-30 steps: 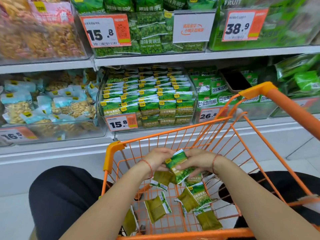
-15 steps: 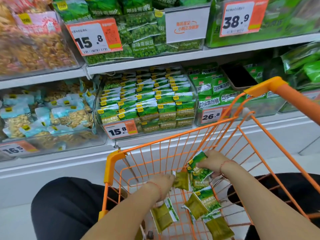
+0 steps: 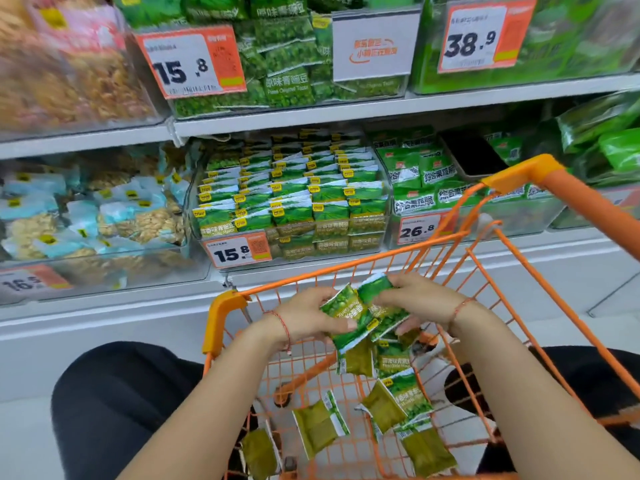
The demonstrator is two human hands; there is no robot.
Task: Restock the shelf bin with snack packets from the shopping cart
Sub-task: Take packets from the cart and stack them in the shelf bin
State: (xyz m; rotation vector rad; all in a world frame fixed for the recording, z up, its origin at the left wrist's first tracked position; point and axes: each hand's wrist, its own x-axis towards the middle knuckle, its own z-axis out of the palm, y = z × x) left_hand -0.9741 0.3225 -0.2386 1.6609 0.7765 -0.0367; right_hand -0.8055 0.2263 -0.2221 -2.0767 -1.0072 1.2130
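Over the orange shopping cart point(image 3: 221, 317) both my hands hold a small bunch of green snack packets point(image 3: 360, 313). My left hand point(image 3: 308, 320) grips the bunch from the left, thumb on top. My right hand point(image 3: 415, 299) grips it from the right, fingers curled round the packets. Several more green packets point(image 3: 320, 427) lie loose on the cart's wire floor below. The clear shelf bin point(image 3: 291, 202) with rows of the same green packets stands straight ahead on the lower shelf, behind a 15.8 price tag point(image 3: 239, 251).
A bin of blue nut packets point(image 3: 93, 216) stands left of the target bin, and a bin tagged 26.8 point(image 3: 436, 192) stands right of it. A dark phone point(image 3: 474, 157) lies on those packets. The upper shelf point(image 3: 346, 109) overhangs. My dark-clad knees flank the cart.
My left hand rose from the cart floor with a packet and joined my right hand; both now hold the bunch higher, near the cart's front rim.
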